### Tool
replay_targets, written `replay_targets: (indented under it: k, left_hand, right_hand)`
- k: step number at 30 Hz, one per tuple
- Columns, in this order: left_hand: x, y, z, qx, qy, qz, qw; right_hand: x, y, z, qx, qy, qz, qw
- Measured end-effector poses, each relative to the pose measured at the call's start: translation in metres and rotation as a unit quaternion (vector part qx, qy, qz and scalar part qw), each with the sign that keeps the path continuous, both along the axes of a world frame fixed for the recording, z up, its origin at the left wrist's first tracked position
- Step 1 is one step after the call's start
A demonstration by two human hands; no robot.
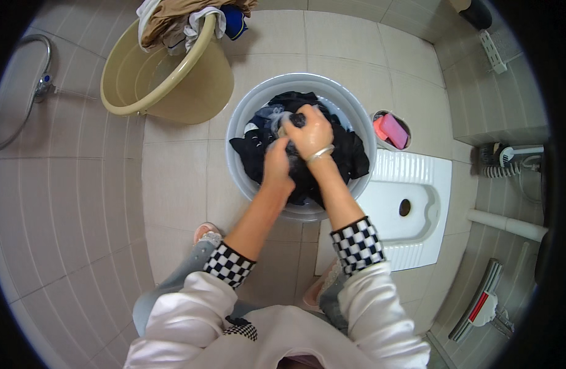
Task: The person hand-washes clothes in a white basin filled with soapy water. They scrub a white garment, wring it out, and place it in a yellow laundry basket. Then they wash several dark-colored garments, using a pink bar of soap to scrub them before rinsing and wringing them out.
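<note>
A round pale grey-blue plastic basin (246, 182) stands on the tiled floor before me with wet dark clothes (250, 154) in it. Over its middle my hands are close together, both on a bunched wet piece of dark cloth (297, 120). My right hand (313, 133), with a silver bracelet at the wrist, curls around the cloth, and part of it bulges out by the thumb. Just below and to the left, my left hand (278, 163) grips the same bunch and is slightly blurred. Whitish suds show by the fingers. Much of the held cloth is hidden behind my hands.
A beige plastic bucket (197, 85) stands at the back left, with brown, white and blue clothes (177, 23) over its rim. Right of the basin are a small container with pink soap bars (393, 130) and a white squat toilet (375, 198). A mop (483, 304) leans at right.
</note>
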State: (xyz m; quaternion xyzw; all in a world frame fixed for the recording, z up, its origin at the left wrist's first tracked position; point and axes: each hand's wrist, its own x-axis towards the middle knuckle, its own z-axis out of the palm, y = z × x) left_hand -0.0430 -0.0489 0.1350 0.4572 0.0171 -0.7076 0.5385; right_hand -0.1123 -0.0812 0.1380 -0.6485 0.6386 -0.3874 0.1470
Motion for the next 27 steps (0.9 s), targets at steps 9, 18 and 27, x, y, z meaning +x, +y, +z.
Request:
replay_targets:
  k: [9, 18, 27]
  left_hand:
    - [-0.006, 0.006, -0.015, 0.001, 0.085, -0.082, 0.993]
    - [0.005, -0.002, 0.005, -0.033, 0.113, -0.144, 0.982]
    - [0.075, -0.039, 0.039, -0.365, -0.385, -0.473, 0.703]
  right_hand:
    - [-0.001, -0.006, 0.010, 0.022, 0.010, 0.052, 0.998]
    - [-0.023, -0.018, 0.014, 0.109, -0.053, 0.054, 0.991]
    - [-0.051, -0.008, 0.072, 0.188, -0.154, 0.371, 0.896]
